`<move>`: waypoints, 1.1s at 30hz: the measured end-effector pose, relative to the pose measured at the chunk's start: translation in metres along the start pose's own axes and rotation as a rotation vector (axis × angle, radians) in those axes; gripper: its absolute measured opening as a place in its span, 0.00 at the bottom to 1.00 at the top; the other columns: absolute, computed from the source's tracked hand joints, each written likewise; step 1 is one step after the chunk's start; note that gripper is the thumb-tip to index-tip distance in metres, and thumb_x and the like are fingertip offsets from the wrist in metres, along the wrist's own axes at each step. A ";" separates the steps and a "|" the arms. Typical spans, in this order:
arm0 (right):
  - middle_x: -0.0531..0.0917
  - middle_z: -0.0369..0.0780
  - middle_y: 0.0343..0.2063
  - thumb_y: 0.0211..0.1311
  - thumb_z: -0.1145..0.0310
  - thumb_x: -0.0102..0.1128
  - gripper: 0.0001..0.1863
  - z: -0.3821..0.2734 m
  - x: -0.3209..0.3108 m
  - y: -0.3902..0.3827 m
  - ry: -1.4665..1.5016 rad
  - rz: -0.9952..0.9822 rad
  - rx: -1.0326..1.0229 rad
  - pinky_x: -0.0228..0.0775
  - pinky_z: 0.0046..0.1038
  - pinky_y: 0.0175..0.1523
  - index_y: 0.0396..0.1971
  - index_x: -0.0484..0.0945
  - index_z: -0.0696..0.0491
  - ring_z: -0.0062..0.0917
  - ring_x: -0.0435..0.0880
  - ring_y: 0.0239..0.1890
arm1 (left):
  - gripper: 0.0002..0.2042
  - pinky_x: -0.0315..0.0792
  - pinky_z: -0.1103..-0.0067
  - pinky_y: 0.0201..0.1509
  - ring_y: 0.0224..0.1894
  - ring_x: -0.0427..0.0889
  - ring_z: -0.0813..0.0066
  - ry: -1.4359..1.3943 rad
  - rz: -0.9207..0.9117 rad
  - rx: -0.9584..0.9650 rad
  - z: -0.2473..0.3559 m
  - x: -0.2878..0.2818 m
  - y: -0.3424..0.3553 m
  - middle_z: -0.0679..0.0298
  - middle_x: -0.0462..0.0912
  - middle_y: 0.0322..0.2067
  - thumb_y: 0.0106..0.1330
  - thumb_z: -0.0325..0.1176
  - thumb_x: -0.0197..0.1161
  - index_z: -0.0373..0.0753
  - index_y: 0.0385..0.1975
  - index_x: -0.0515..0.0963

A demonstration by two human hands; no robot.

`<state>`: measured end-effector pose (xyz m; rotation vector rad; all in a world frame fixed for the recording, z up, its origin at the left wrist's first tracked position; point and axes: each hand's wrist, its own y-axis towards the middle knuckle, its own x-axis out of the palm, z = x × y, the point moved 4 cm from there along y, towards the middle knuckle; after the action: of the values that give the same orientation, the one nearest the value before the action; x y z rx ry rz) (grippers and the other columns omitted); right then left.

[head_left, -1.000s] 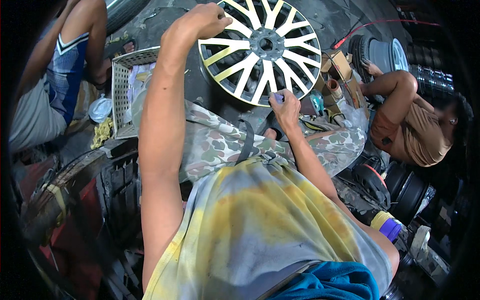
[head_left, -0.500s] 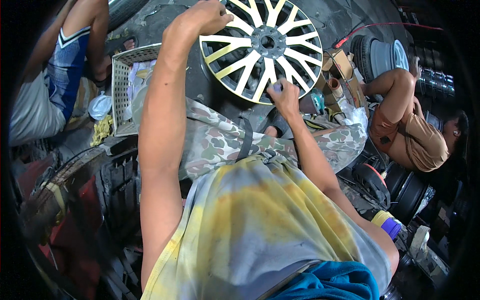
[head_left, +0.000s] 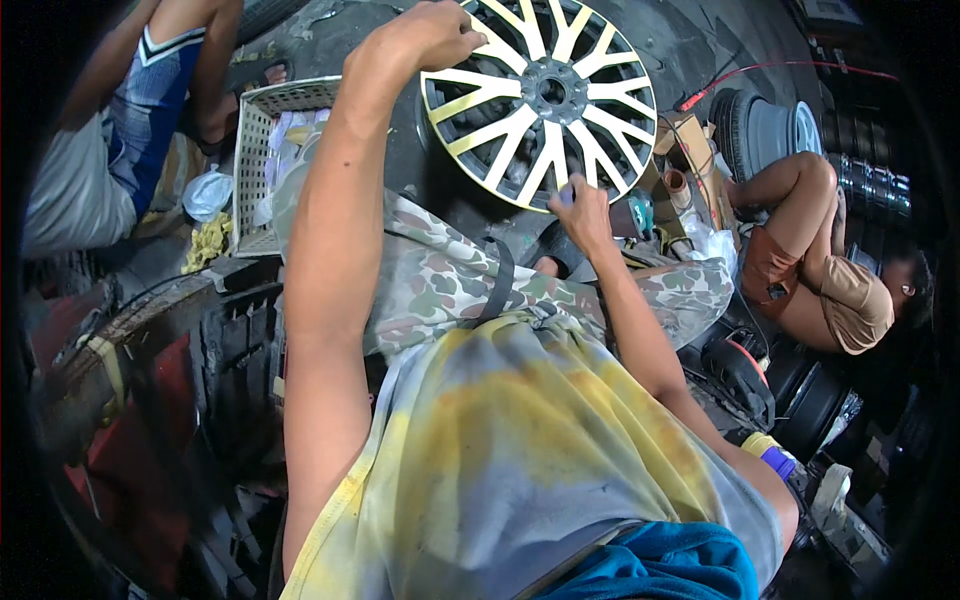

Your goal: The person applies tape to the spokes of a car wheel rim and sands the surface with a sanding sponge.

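A wheel rim (head_left: 540, 130) with white and pale yellow spokes and dark gaps faces up in front of me, tilted a little. My left hand (head_left: 430, 40) is closed on its upper left edge, the fingertips curled over a spoke end. At the rim's lower edge, my right hand (head_left: 587, 215) pinches a small purple piece (head_left: 567, 192) against a spoke end. That piece is mostly hidden by the fingers, so its kind does not show.
A pale plastic basket (head_left: 246, 165) with purple scraps stands left, near a seated person in blue shorts (head_left: 150, 95). At right another person (head_left: 800, 230) sits by a tyre (head_left: 738, 130). A cardboard box (head_left: 697, 150) and red cable (head_left: 760, 66) lie nearer.
The view has shifted slightly, so the rim sits a little further right. My right hand with the purple piece has moved slightly along the rim's lower edge; my left hand stays on the rim.
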<state>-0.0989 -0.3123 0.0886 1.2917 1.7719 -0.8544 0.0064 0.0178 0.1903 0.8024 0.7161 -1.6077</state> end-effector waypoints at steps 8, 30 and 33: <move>0.83 0.58 0.30 0.53 0.68 0.71 0.15 -0.010 0.003 0.021 -0.035 -0.039 -0.089 0.76 0.48 0.43 0.32 0.75 0.62 0.58 0.84 0.38 | 0.16 0.79 0.58 0.51 0.44 0.87 0.44 0.033 -0.032 -0.001 0.001 -0.002 0.002 0.42 0.86 0.37 0.67 0.40 0.58 0.34 0.38 0.87; 0.83 0.59 0.26 0.56 0.65 0.71 0.16 -0.002 0.013 0.016 0.066 0.137 0.023 0.76 0.46 0.39 0.30 0.80 0.64 0.56 0.85 0.34 | 0.17 0.78 0.57 0.53 0.47 0.86 0.43 0.027 -0.063 -0.050 0.004 -0.004 -0.003 0.41 0.86 0.40 0.69 0.42 0.59 0.33 0.39 0.87; 0.83 0.60 0.26 0.56 0.64 0.70 0.16 -0.002 0.011 0.023 0.027 0.100 0.031 0.76 0.46 0.39 0.30 0.80 0.64 0.56 0.85 0.33 | 0.18 0.78 0.56 0.54 0.47 0.86 0.41 0.054 -0.016 -0.021 -0.002 -0.006 -0.002 0.40 0.86 0.39 0.69 0.43 0.59 0.33 0.39 0.87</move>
<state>-0.0791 -0.2995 0.0778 1.4057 1.7051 -0.8152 0.0059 0.0234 0.1938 0.8290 0.7783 -1.5950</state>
